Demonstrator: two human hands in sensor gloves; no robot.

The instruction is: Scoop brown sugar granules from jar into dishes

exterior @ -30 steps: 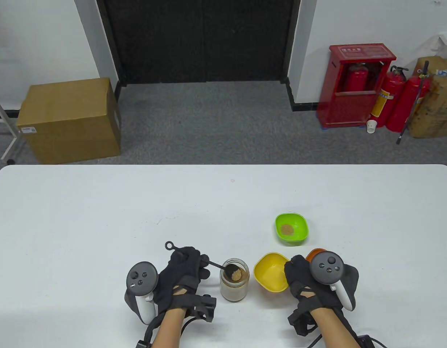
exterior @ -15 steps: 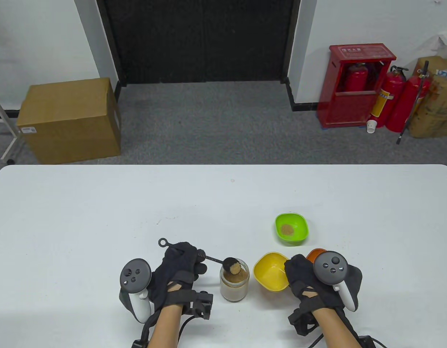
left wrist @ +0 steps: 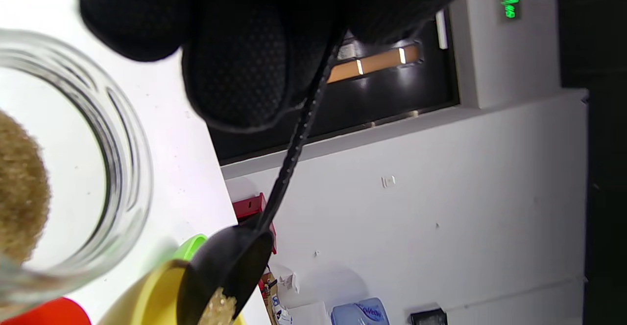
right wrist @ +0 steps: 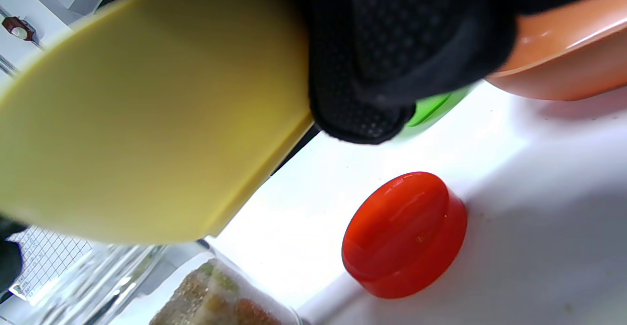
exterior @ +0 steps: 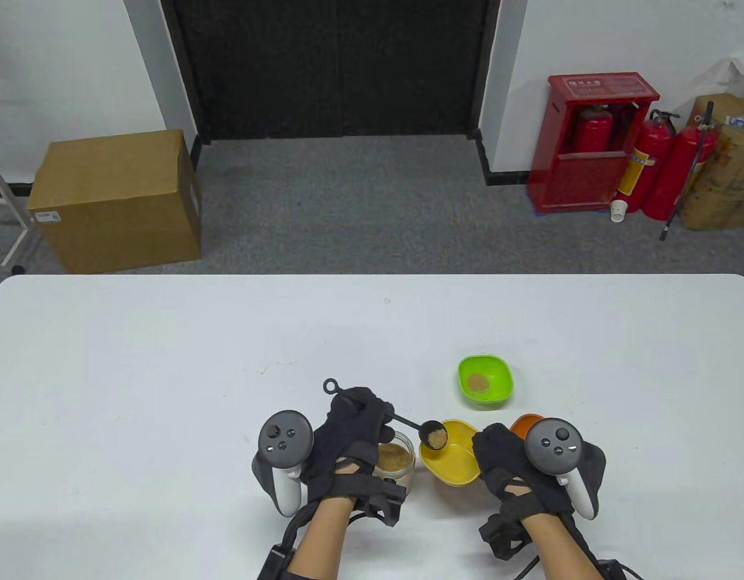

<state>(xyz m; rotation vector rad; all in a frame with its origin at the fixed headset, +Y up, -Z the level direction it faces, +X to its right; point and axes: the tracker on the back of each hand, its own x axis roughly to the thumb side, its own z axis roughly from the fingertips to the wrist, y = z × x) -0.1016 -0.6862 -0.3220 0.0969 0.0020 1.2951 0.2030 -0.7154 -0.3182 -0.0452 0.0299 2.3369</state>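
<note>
So we see the left hand [exterior: 348, 435] pinching the spoon [exterior: 408, 423], its sugar-loaded bowl over the yellow dish [exterior: 453, 462], which the right hand [exterior: 511, 465] grips; jar [exterior: 396, 462] sits at its 9 o'clock.

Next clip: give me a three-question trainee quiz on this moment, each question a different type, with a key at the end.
1. True or false: the green dish already holds some brown sugar.
2. Multiple choice: the loaded spoon in the left hand is over which thing? A) the glass jar B) the yellow dish C) the orange dish
3. Fill in: the right hand holds the ____ dish, lifted at a tilt, and the jar's red lid lies on the table beneath.

Key: 1 true; 2 B; 3 yellow.
</note>
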